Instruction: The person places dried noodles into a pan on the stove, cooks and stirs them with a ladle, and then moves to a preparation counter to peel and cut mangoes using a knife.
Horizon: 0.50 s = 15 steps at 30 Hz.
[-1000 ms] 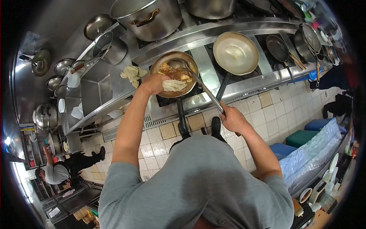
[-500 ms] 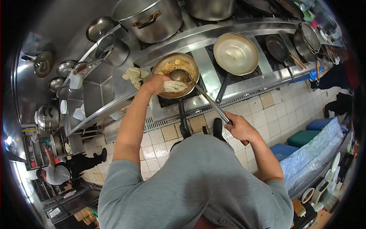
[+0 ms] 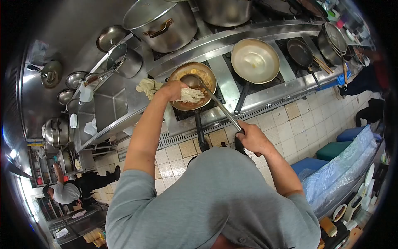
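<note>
My right hand point(image 3: 252, 137) is wrapped around the long handle of a metal ladle point(image 3: 224, 108). The ladle's bowl rests in a frying pan point(image 3: 215, 79) on the stove, among reddish-brown sauce and yellowish food point(image 3: 200, 71). Over the pan's left rim reaches my left hand point(image 3: 173, 90), its fingers closed on one end of a bundle of pale noodles point(image 3: 190, 96). The noodles lie toward the near side of the pan, partly in the sauce. My fingertips are partly hidden. The pan's black handle point(image 3: 199, 129) points toward me.
A larger pan point(image 3: 255, 62) and a small dark pan point(image 3: 300, 52) stand to the right. Big pots point(image 3: 166, 33) are behind. A crumpled cloth point(image 3: 148, 88) lies left of the pan, beside a sink point(image 3: 110, 101). Another person point(image 3: 68, 190) is at far left.
The noodles have spread lower and wider in the pan. The ladle bowl has shifted slightly up and left, and my right hand has moved a little left. The view has shifted slightly.
</note>
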Motion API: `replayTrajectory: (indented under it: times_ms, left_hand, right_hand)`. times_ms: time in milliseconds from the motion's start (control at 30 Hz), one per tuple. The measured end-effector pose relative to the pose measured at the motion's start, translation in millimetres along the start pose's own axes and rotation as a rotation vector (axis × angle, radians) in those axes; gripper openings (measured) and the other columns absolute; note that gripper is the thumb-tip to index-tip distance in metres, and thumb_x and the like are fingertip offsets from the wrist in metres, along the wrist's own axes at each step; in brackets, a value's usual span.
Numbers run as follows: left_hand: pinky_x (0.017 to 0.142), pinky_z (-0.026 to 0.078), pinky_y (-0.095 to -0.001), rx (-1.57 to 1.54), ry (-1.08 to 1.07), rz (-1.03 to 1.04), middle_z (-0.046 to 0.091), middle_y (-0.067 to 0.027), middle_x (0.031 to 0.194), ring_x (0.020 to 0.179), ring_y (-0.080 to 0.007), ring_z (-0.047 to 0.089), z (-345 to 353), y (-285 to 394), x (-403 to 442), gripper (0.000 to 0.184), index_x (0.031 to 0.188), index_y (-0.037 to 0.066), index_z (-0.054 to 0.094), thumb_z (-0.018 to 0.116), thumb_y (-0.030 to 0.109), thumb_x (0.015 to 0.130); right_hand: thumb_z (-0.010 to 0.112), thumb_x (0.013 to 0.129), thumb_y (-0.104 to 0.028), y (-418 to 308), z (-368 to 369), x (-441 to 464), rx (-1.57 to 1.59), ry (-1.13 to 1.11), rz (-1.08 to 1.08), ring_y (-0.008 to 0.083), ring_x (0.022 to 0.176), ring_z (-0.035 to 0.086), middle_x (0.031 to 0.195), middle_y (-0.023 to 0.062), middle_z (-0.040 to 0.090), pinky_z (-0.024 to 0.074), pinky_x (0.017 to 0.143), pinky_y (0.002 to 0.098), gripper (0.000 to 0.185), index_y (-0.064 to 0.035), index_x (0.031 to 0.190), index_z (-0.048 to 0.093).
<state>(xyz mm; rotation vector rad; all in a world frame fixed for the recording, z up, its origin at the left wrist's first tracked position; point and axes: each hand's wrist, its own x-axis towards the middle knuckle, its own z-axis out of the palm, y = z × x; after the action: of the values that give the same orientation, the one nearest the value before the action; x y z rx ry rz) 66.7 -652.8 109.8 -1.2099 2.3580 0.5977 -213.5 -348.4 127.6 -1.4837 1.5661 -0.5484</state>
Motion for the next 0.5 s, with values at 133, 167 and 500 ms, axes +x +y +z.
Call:
replayTrajectory:
  times_ms: [133, 167, 500]
  left_hand:
    - [0.084, 0.053, -0.0353, 0.078, -0.059, 0.015, 0.072, -0.0092, 0.105, 0.097, -0.0274, 0.069, 2, 8, 0, 0.054, 0.122, 0.025, 0.067, 0.071, 0.004, 0.073]
    - [0.084, 0.053, -0.0353, 0.076, -0.069, 0.011, 0.072, -0.0092, 0.105, 0.097, -0.0274, 0.069, 9, 10, -12, 0.054, 0.122, 0.025, 0.067, 0.071, 0.004, 0.073]
    - [0.088, 0.053, -0.0405, 0.114, 0.056, 0.081, 0.070, -0.0132, 0.111, 0.104, -0.0303, 0.066, -24, 14, -12, 0.047, 0.121, 0.018, 0.062, 0.071, 0.009, 0.075]
  right_hand:
    - [0.055, 0.089, -0.011, 19, 12, 22, -0.226, 0.076, 0.100, 0.0461, 0.090, 0.065, 0.094, 0.0299, 0.067, 0.0503, 0.081, 0.0540, 0.047, -0.0031, 0.134, 0.050]
    - [0.055, 0.089, -0.011, 22, 13, 13, -0.220, 0.067, 0.103, 0.0461, 0.090, 0.065, 0.094, 0.0299, 0.067, 0.0503, 0.081, 0.0540, 0.047, -0.0031, 0.134, 0.050]
    - [0.055, 0.089, -0.007, -15, -28, -7, 0.159, -0.108, 0.209, 0.0232, 0.041, 0.056, 0.073, 0.0152, 0.065, 0.0466, 0.039, 0.0368, 0.054, -0.0122, 0.143, 0.048]
